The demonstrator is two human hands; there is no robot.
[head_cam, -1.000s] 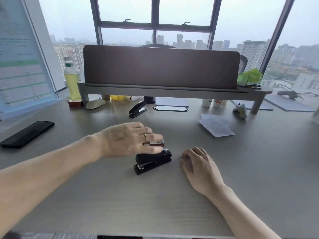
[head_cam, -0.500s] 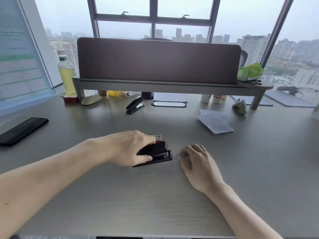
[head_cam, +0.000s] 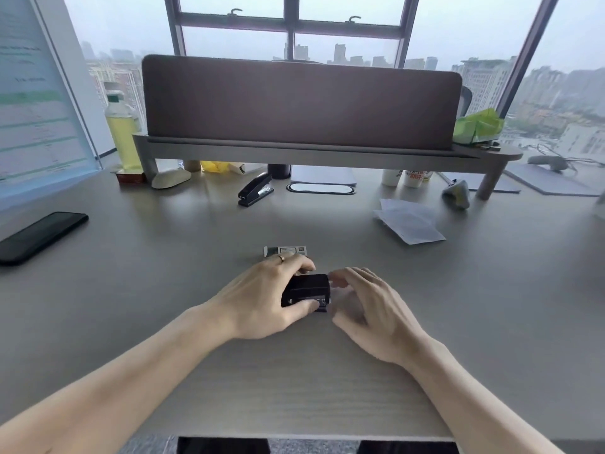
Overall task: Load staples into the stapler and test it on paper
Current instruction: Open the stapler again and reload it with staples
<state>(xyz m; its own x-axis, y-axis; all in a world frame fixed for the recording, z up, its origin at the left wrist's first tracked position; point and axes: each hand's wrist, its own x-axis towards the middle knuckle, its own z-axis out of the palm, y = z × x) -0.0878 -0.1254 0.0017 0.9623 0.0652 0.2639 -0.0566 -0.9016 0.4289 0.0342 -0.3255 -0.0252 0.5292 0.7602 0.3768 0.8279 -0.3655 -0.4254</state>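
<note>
A small black stapler lies on the grey desk in front of me. My left hand grips it from the left, thumb on its near end and fingers over its far side. My right hand hovers just right of the stapler with fingers spread, its fingertips close to the stapler's right end; I cannot tell whether they touch it. A small staple box lies on the desk just beyond my left hand. Sheets of white paper lie farther back to the right.
A second black stapler sits near the raised shelf with its brown divider panel. A black phone lies at the left. A bottle, cups and a mouse stand along the back.
My left hand set the staple box down on the desk and closed around the stapler. My right hand lifted off the desk and came up beside the stapler.
</note>
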